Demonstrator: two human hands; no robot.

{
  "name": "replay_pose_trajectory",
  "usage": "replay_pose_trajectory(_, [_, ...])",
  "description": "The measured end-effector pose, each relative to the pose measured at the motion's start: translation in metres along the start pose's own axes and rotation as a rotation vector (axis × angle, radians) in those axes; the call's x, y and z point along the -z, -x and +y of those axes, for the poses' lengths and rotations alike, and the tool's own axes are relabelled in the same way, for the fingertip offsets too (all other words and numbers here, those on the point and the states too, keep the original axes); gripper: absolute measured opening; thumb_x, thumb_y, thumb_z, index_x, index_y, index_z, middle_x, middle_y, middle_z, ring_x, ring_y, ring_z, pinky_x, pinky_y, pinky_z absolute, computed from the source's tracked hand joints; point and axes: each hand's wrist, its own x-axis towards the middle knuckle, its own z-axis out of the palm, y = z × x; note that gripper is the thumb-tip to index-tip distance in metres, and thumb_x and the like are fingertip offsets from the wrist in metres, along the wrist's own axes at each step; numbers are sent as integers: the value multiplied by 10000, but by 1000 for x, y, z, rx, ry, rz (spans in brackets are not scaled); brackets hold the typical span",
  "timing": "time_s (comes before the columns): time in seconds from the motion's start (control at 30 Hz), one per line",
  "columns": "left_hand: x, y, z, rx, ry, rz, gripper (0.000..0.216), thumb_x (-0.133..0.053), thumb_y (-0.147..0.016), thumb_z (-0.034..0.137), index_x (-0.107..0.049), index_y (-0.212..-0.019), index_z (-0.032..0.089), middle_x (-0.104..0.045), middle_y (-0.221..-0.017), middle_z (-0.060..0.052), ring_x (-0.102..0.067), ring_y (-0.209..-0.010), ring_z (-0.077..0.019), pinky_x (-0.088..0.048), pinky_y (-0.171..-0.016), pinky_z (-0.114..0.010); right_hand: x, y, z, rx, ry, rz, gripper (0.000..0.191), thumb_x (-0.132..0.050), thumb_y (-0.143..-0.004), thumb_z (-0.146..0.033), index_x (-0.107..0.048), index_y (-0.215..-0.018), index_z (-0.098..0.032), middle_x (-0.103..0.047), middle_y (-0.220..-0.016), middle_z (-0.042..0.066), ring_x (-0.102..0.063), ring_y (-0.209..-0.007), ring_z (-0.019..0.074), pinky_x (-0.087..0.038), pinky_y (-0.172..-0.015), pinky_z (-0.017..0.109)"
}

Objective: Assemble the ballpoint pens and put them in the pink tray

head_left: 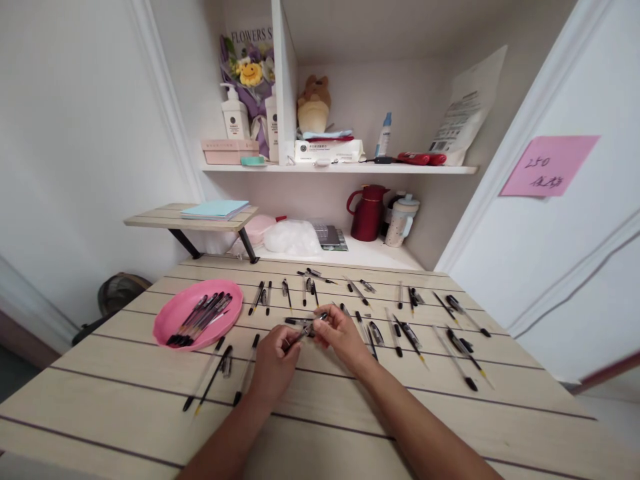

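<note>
Above the middle of the table, my left hand [277, 357] is closed round the lower part of a clear and black gel pen [306, 331]. My right hand [343, 337] pinches the pen's other end, by its dark cap; the fingers partly hide it. Just behind my fingers lies another dark pen part [296, 321]. To the left, a pink bowl [163, 333] holds several assembled black pens [203, 320]. Loose clear barrels, black-and-yellow refills and caps lie in small groups across the table, among them a refill [214, 380] and a barrel [463, 370].
The slatted wooden table [320, 433] meets a white shelf unit [340, 169] at its back. A small raised stand [165, 217] with blue paper pads [215, 209] is at the back left. A red jug [367, 213] and a pale tumbler [401, 221] stand behind.
</note>
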Motion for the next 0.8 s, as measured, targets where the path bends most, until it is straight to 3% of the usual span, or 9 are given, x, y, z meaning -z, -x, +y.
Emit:
replay_pose_trajectory(0.1, [-1,0,0,32,65,-32,105,-530,-676,240,-595,-720,170,-597,-649,5,-558,-647,-151,-413,-581,-230,7,0,-7,41,13,-89,410,-650,-650,-316,-529,-1026,-204,-608,-807,5,-531,-536,83,-391,-475,202])
replay_pose_trajectory(0.27, [1,2,-1,-82,-72,16,71,-512,-684,196,-579,-698,179,-594,-724,-16,-562,-712,-156,-413,-628,-240,8,-2,-3,-1,149,-61,218,-617,-677,-334,-579,-786,-149,-493,-471,-61,-416,-389,62,-302,-406,187])
replay_pose_trajectory(0.47, [1,0,-4,-25,-5,-3,78,-512,-686,201,-567,-735,173,-595,-682,0,-552,-614,-133,-415,-576,-228,9,-1,-5,61,99,-97,349,-655,-645,-318,-563,-947,-171,-545,-600,-45,-464,-485,70,-349,-469,191])
replay_pose_trajectory(0.6, [1,3,-3,-120,-87,-12,100,-494,-690,172,-580,-741,180,-597,-745,-15,-564,-721,-147,-419,-631,-231,9,-1,-3,34,121,-62,247,-609,-683,-357,-572,-813,-150,-488,-501,-55,-430,-429,69,-333,-438,196])
replay_pose_trajectory(0.8, [29,-5,-2,-69,-187,97,170,-504,-694,238,-635,-784,180,-616,-753,-21,-580,-696,-147,-443,-641,-245,5,1,-4,13,122,9,350,-607,-667,-416,-541,-908,-171,-528,-593,-43,-465,-448,78,-332,-415,194])
